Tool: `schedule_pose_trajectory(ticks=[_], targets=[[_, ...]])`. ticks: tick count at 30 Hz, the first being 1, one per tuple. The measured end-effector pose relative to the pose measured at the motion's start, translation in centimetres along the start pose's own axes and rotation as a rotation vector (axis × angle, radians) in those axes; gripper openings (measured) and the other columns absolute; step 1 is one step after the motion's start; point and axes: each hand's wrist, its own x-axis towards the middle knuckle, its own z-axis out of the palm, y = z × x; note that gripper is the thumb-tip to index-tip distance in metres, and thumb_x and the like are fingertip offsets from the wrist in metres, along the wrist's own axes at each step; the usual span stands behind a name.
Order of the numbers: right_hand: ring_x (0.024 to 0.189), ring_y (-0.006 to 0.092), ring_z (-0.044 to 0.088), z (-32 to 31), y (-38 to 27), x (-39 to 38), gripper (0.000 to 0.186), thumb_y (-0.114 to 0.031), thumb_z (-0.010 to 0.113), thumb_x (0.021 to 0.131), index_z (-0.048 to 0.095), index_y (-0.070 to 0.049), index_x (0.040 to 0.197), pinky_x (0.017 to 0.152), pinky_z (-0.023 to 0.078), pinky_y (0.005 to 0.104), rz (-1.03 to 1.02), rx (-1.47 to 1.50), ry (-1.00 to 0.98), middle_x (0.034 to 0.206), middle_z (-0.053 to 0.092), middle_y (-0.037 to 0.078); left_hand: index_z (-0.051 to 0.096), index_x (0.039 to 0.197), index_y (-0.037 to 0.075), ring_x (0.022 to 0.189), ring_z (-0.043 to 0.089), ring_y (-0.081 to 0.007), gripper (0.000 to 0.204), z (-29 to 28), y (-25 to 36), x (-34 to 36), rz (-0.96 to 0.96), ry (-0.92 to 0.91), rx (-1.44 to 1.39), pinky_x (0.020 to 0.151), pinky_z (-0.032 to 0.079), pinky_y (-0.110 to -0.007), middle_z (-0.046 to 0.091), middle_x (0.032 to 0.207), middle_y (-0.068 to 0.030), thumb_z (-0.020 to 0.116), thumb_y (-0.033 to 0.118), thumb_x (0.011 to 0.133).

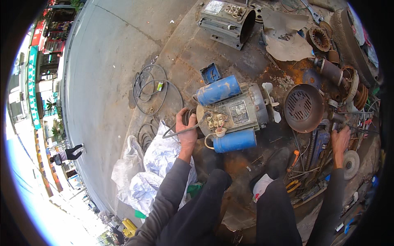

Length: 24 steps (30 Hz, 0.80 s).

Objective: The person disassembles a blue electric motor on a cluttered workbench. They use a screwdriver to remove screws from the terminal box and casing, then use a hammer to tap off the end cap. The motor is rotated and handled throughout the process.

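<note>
An electric motor (240, 110) lies on the dirty ground in front of me, with two blue cylindrical capacitors (219, 91) on its sides and an uncovered wiring terminal (216, 120). My left hand (187, 132) is closed round the dark round piece at the motor's left end, and a grey cable runs past its fingers. At the motor's other end is a white fan (271, 102). On the right, my right hand (340, 143) reaches down into a heap of tools, fingers apart; whether its fingertips touch a tool is hard to see. Below it lies a grinding disc (351, 165).
A round slotted fan cover (303, 108) stands right of the motor. Further off are a grey motor housing (227, 22), cardboard (287, 35) and rusty motor parts (330, 71). Left are a coiled cable (154, 84) and white sacks (158, 164). A person (67, 154) walks along the road.
</note>
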Motion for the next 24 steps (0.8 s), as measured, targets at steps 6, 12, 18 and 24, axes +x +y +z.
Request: schedule_pose_trajectory(ticks=[6,12,18,24], targets=[[0.073,0.0158,0.066,-4.2,-8.2,-3.9,0.050,-0.043,0.073,0.106,0.067,0.002,0.127,0.060,0.051,0.0357,0.358,1.065,-0.539,0.093,0.072,0.010,0.066,0.140,0.000,0.113,0.070,-0.0231,0.045,0.4,-0.6,0.1,0.021,0.010,-0.017,0.103,0.055,-0.037,0.074,0.125,-0.0142,0.077,0.018,0.099],[0.051,0.0209,0.063,-3.4,-17.4,-4.6,0.027,-0.017,0.064,0.097,0.065,0.004,0.115,0.049,0.049,0.0363,0.327,0.806,-0.503,0.080,0.072,0.014,0.066,0.139,0.000,0.111,0.070,-0.0224,0.044,0.2,-0.8,0.1,0.021,-0.015,-0.039,0.103,0.055,-0.037,0.074,0.124,-0.0127,0.077,0.017,0.100],[0.053,0.0194,0.062,-7.9,-15.9,-3.9,0.026,-0.009,0.058,0.092,0.067,0.006,0.113,0.047,0.046,0.0362,0.321,0.981,-0.444,0.079,0.071,0.012,0.065,0.140,-0.001,0.111,0.070,-0.0227,0.043,0.3,0.0,-0.1,0.033,-0.020,-0.041,0.104,0.054,-0.037,0.073,0.124,-0.0125,0.075,0.014,0.101],[0.056,0.0207,0.066,-7.7,-20.1,-0.3,0.029,-0.013,0.063,0.094,0.068,0.007,0.115,0.051,0.050,0.0372,0.324,0.919,-0.448,0.082,0.074,0.014,0.064,0.142,0.000,0.115,0.068,-0.0220,0.045,0.3,0.0,-0.2,0.025,-0.028,-0.074,0.106,0.053,-0.036,0.072,0.129,-0.0118,0.075,0.013,0.101]])
